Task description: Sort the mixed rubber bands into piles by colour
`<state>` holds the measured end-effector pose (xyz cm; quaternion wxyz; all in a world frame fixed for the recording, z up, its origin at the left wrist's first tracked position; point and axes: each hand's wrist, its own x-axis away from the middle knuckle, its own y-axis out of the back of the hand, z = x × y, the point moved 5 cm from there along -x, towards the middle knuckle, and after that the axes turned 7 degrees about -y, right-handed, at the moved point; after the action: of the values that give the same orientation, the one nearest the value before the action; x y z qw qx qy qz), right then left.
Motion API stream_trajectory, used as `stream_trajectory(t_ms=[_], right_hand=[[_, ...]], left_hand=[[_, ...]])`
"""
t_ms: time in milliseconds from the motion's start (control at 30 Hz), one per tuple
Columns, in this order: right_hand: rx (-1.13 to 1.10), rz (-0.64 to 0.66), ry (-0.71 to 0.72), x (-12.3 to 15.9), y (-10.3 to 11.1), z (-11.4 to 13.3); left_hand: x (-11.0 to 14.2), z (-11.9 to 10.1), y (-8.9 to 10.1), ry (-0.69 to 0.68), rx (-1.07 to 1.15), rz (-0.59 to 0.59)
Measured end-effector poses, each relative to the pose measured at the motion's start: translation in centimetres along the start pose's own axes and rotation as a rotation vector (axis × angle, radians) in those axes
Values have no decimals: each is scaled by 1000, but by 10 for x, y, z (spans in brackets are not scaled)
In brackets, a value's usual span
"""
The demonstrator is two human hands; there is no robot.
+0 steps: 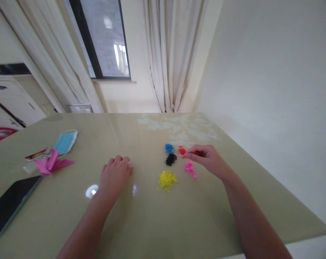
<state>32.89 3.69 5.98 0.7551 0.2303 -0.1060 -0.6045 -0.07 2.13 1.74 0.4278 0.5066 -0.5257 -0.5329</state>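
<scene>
Small heaps of what look like tiny rubber bands lie on the glossy table: blue (169,148), black (171,159), red (182,150), pink (190,169) and yellow (166,180). At the red heap's right edge, my right hand (206,157) pinches with thumb and forefinger. A thin pale pink strand, apparently a rubber band (182,155), shows at those fingertips. My left hand (116,174) rests palm down on the table, left of the heaps, its fingers loosely bent and somewhat apart. Nothing shows in it, though its underside is hidden.
At the left of the table (141,223) are a dark phone (13,203), a pink folded-paper shape (52,163) and a blue face mask (66,142). A white wall (281,108) runs along the right side. Curtains (171,54) hang beyond the far edge.
</scene>
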Motion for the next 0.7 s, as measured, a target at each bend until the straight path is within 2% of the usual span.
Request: stream_trajectory(t_ms=[67, 133, 333, 433, 533, 700], right_hand=[[93, 64, -78, -3, 11, -14], [209, 105, -116, -5, 17, -27], [390, 135, -191, -8, 18, -50], [422, 128, -231, -8, 17, -53], [457, 104, -257, -8, 21, -54], [483, 43, -217, -7, 26, -46]], left_hand=[[-1, 9, -9, 31, -25, 124], [-3, 12, -13, 27, 13, 181], [-8, 9, -8, 55, 72, 170], [-7, 10, -4, 100, 110, 117], [-9, 10, -1, 64, 216, 1], [-14, 12, 5, -37, 572, -184]])
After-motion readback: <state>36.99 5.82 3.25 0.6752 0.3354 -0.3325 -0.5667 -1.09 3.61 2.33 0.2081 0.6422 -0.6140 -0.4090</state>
